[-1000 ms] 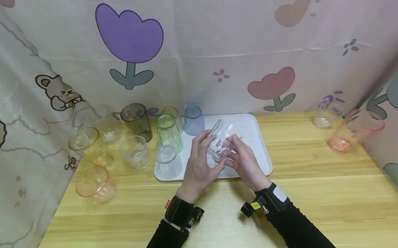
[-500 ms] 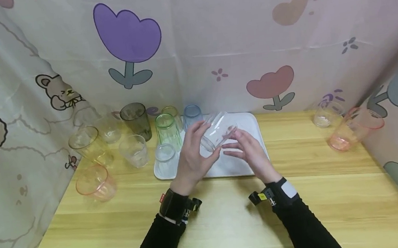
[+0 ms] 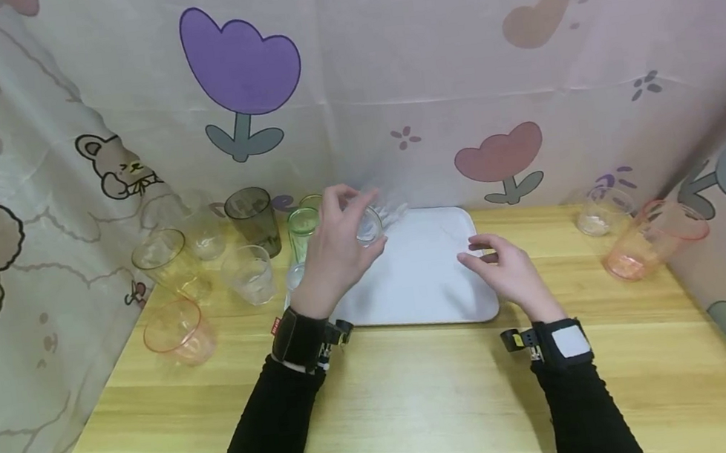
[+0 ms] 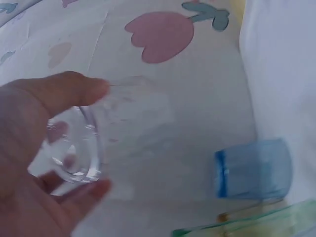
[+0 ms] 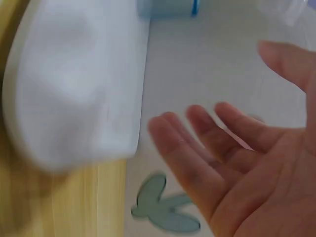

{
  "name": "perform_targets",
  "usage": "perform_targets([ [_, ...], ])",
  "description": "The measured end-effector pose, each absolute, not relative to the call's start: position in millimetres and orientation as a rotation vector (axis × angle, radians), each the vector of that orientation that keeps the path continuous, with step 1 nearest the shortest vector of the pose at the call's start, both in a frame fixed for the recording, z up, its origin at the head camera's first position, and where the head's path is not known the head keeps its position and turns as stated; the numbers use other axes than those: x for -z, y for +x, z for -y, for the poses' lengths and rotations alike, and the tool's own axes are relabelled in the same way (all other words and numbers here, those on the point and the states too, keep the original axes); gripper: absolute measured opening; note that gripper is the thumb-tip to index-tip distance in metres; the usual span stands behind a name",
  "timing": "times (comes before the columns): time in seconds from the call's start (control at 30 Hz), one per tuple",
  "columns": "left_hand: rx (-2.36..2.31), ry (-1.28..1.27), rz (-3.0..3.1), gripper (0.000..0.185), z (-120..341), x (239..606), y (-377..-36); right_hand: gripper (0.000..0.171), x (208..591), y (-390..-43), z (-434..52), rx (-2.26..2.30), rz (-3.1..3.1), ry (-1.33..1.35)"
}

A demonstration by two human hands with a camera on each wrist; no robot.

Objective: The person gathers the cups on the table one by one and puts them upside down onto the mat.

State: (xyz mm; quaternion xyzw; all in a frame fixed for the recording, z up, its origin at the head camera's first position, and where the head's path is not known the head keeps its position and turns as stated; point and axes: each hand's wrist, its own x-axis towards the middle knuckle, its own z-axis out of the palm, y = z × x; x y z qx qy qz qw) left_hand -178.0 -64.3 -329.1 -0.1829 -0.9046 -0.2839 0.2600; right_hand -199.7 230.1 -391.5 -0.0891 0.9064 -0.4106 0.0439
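- The table (image 3: 424,406) is carrying everything; both black sleeves are reaching forward over its near edge.
- The right hand (image 3: 509,273) is hovering with fingers spread and relaxed, holding nothing, over the near right corner of the white tray (image 3: 423,279).
- The left hand (image 3: 336,256) is curling thumb and fingers round a clear cup (image 3: 372,222), holding it tipped on its side above the far left corner of the tray, clear of the surface.
- In the left wrist view the clear cup's (image 4: 74,148) round end is facing the camera, with the thumb above it and a fingertip below.
- A blue cup (image 4: 254,168) is standing mouth down at the tray's far edge, just beyond the held one.
- Left of the tray a green cup (image 3: 302,232), a dark grey cup (image 3: 253,220) and several clear and orange cups are standing near one another.
- Far right, an orange cup (image 3: 647,239) is leaning against the printed curtain (image 3: 451,59).
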Motion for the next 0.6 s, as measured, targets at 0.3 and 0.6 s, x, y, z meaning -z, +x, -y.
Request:
perform_targets([
  [0.3,0.758,-0.349,2.729,0.069,70,308,-188,0.069,399,-205,-253,0.916,-2.806,-0.272],
  [0.6,0.705,-0.281,2.809,0.067,68,315,-195,0.056,414,-209,-254,0.784,-2.815,-0.226],
])
